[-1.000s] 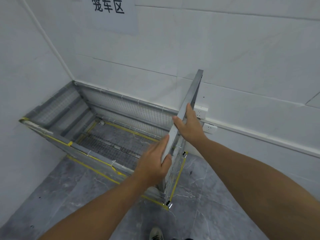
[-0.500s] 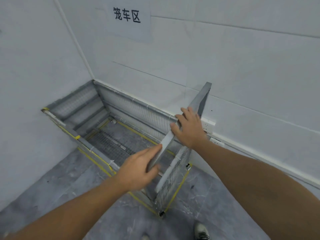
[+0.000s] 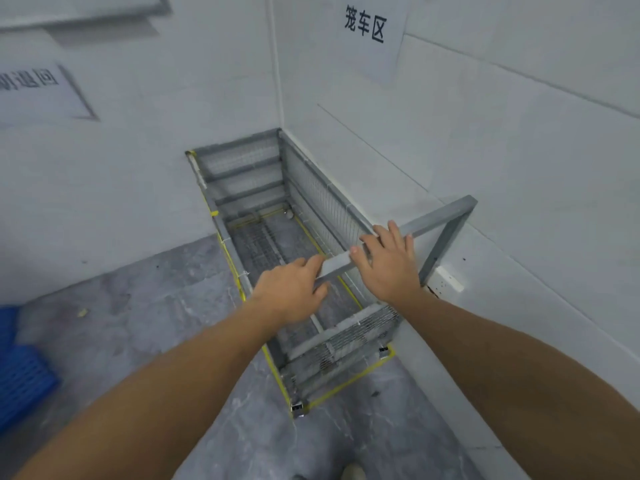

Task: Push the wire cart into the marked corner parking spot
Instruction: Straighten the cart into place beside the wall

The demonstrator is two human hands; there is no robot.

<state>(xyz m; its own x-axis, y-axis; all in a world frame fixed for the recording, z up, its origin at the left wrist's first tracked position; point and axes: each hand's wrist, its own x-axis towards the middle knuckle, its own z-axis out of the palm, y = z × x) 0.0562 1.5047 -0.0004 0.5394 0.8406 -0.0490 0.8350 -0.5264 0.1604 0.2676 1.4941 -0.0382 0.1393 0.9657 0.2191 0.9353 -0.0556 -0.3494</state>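
The grey wire cart point(image 3: 311, 202) stands in the room's corner, its long side along the right wall and its far end against the left wall. Yellow floor tape point(image 3: 349, 384) outlines the spot around its base. A grey handle bar point(image 3: 436, 218) rises at the cart's near end. My left hand point(image 3: 291, 292) holds the bar's left end with its fingers curled over it. My right hand point(image 3: 388, 265) rests on the bar's middle, fingers spread across the top and thumb beneath.
A paper sign with black characters point(image 3: 367, 29) hangs on the right wall above the cart. A white wall socket point(image 3: 446, 280) sits beside the handle post. A blue crate point(image 3: 17, 368) lies at the left edge on the grey floor point(image 3: 138, 323). Another sign point(image 3: 38, 88) is on the left wall.
The view has swung so the cart now runs away from me, and the blue crate has come into sight. Both hands stay on the handle bar; the right hand's fingers have spread.
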